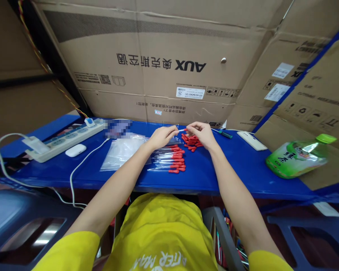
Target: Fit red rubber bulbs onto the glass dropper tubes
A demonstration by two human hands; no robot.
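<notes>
Many slender rods (161,161), bulbous caps (192,141).

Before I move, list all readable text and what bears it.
"AUX 奥克斯空调": cardboard box, inverted.
"师傅您辛苦了!": same box.
"请在搬运时对我温柔些,谢谢您!": same box.
"25": box's white label.
Too small or blurred: bottle label, yellow T-shirt lettering, remaining fine print.

Held rod (181,130): slim, clear, nearly level, raised.
Held cap (185,130): red, meeting that rod's right end.
Bare rods (174,141): thin, clear, bunched, partly hidden from here.
Capped rods (173,162): laid sideways in rows, red ends rightward.
Loose caps (192,143): red, heaped just beside the rods.
</notes>
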